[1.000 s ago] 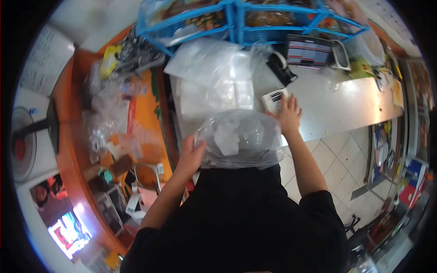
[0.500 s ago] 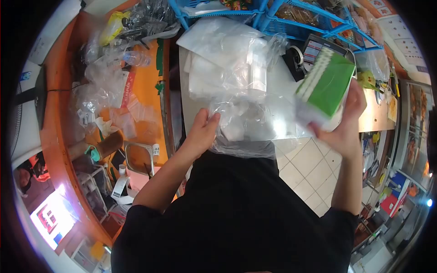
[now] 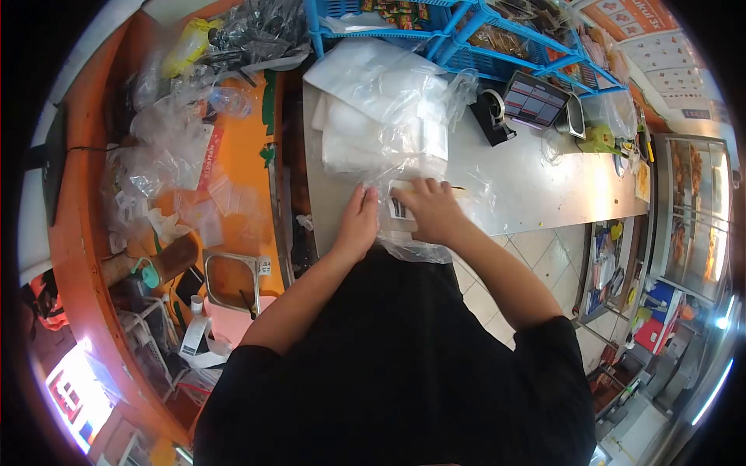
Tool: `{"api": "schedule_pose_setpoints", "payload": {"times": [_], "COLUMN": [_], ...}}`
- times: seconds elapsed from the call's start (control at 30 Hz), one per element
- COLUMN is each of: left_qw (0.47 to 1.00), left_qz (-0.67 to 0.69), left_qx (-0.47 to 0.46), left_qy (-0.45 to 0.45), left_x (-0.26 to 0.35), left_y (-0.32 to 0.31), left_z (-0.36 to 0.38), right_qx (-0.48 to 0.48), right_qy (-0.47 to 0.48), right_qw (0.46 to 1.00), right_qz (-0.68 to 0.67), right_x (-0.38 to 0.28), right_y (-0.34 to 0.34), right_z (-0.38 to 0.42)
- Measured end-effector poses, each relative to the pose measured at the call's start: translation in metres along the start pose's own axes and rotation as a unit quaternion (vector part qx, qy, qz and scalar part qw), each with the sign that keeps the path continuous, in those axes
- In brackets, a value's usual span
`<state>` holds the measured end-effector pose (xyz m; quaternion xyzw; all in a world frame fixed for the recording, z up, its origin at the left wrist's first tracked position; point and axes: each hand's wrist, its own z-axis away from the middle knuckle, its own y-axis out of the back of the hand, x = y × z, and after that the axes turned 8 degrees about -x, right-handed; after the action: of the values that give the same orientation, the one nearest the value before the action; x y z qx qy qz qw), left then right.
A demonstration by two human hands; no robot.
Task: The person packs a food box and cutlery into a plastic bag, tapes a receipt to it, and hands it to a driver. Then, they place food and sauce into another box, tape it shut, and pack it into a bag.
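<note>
At the counter's front edge a clear plastic bag (image 3: 420, 250) lies between my two hands. My left hand (image 3: 360, 224) holds the bag's left side, with thumb and fingers together. Over the bag's middle, my right hand (image 3: 435, 208) presses with its fingers spread on a whitish item with a dark printed label (image 3: 399, 203). Whether that item is inside the bag is hard to tell. Just behind the hands is a stack of white and clear plastic bags (image 3: 373, 116).
Blue baskets (image 3: 443, 58) with packets line the back. A tape dispenser (image 3: 491, 116) and a tablet (image 3: 535, 99) stand on the metal counter (image 3: 513, 182). On the left, an orange counter (image 3: 249, 171) holds loose plastic bags and a metal tray (image 3: 231, 281).
My right hand has moved left from beside the tablet to the bag. The green and white pack it held is no longer visible as such. The view has shifted slightly.
</note>
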<state>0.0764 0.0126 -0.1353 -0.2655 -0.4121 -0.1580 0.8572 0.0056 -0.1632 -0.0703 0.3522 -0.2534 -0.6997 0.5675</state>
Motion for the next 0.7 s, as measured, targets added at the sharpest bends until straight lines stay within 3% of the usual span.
{"api": "schedule_pose_setpoints", "payload": {"times": [0.07,0.13,0.17,0.2,0.23,0.27,0.33,0.37,0.43,0.47,0.53,0.57,0.6,0.63,0.67,0.7], "left_qw": [0.999,0.991,0.991,0.976,0.946,0.945,0.875,0.875,0.73,0.731,0.906,0.905,0.964,0.982,0.981,0.966], "left_qz": [-0.032,-0.09,-0.087,-0.205,-0.322,-0.325,-0.473,-0.474,-0.617,-0.616,-0.382,-0.382,-0.207,-0.024,-0.024,-0.127], "left_qx": [0.008,-0.051,-0.045,-0.028,-0.015,-0.017,-0.029,-0.032,-0.01,-0.012,-0.1,-0.102,-0.148,-0.189,-0.191,-0.216], "left_qy": [0.012,-0.089,-0.087,-0.065,-0.04,-0.035,-0.096,-0.096,-0.295,-0.293,-0.152,-0.153,-0.083,-0.009,-0.01,-0.068], "left_x": [0.01,0.02,0.029,0.047,0.064,0.078,0.105,0.116,0.134,0.141,0.15,0.147,0.141,0.139,0.14,0.14], "left_y": [0.002,0.011,0.018,0.025,0.03,0.034,0.038,0.04,0.041,0.035,0.016,0.001,-0.018,-0.028,-0.03,-0.03], "left_z": [0.001,0.001,0.008,0.019,0.03,0.04,0.056,0.061,0.067,0.068,0.067,0.065,0.065,0.063,0.061,0.06], "right_qx": [0.063,0.077,0.036,-0.007,-0.074,-0.139,-0.127,-0.128,0.009,0.006,0.187,0.265,0.266,0.294,0.317,0.297], "right_qy": [0.002,-0.001,-0.055,-0.109,-0.1,-0.092,-0.016,-0.018,0.082,0.082,0.252,0.271,0.267,0.183,0.099,0.045], "right_qw": [0.993,0.99,0.995,0.993,0.987,0.97,0.943,0.944,0.927,0.927,0.926,0.908,0.909,0.932,0.943,0.951], "right_qz": [0.099,0.115,0.074,0.032,0.106,0.177,0.307,0.305,0.367,0.365,0.209,0.179,0.18,0.105,0.028,-0.077], "right_x": [-0.01,-0.017,-0.018,-0.018,-0.02,-0.019,-0.004,0.005,0.017,0.021,0.028,0.022,0.014,0.007,0.004,0.005], "right_y": [-0.024,-0.005,0.011,0.027,0.052,0.072,0.08,0.087,0.1,0.103,0.111,0.116,0.112,0.101,0.095,0.095], "right_z": [-0.017,0.004,0.021,0.04,0.063,0.084,0.119,0.128,0.139,0.14,0.139,0.132,0.127,0.121,0.114,0.107]}}
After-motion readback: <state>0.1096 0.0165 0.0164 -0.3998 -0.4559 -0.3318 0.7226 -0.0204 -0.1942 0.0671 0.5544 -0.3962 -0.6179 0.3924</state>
